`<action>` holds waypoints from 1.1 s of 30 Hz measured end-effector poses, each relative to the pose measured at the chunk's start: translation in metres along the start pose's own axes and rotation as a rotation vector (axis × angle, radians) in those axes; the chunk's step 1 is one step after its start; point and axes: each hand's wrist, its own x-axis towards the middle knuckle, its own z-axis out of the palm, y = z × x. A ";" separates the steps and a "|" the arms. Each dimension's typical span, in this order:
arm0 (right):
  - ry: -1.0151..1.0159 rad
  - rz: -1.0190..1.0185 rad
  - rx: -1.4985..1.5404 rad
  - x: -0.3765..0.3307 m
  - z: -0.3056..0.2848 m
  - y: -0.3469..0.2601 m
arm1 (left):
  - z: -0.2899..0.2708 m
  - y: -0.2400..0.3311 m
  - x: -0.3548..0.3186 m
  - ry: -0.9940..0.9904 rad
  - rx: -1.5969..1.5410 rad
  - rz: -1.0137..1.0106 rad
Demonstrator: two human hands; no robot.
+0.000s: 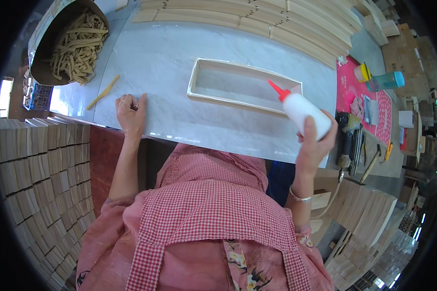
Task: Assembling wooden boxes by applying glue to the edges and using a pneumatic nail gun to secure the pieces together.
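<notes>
A white squeeze bottle [307,112] with a red pointed nozzle is gripped in my right hand [318,140]. It tilts up to the left, and its tip shows over the right end of a long, narrow wooden frame [193,78]. The frame lies on the grey marbled tabletop [179,46], which shows through its middle. My left hand [131,112] rests closed near the table's front edge, left of the frame. Its curled fingers hide whatever may be in them. Just beyond it lies a yellowish flat band [103,92].
A container [42,58] full of similar bands stands at the back left. Long wooden strips [257,24] line the table's far side. Stacks of wooden pieces [39,165] rise at left, more [359,208] at lower right. A teal-lidded jar [386,81] sits on the right.
</notes>
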 end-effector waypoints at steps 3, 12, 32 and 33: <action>-0.113 -0.152 0.042 0.007 0.037 0.007 | -0.003 0.001 0.000 -0.002 -0.001 0.003; -0.224 -0.329 -0.014 0.017 0.080 0.004 | -0.001 0.004 0.001 -0.009 -0.020 -0.002; 0.043 -0.198 -0.145 0.037 0.003 0.016 | -0.004 0.005 -0.001 -0.016 0.006 -0.003; 0.045 -0.198 -0.144 0.038 0.001 0.016 | -0.003 0.005 0.000 -0.016 0.004 -0.001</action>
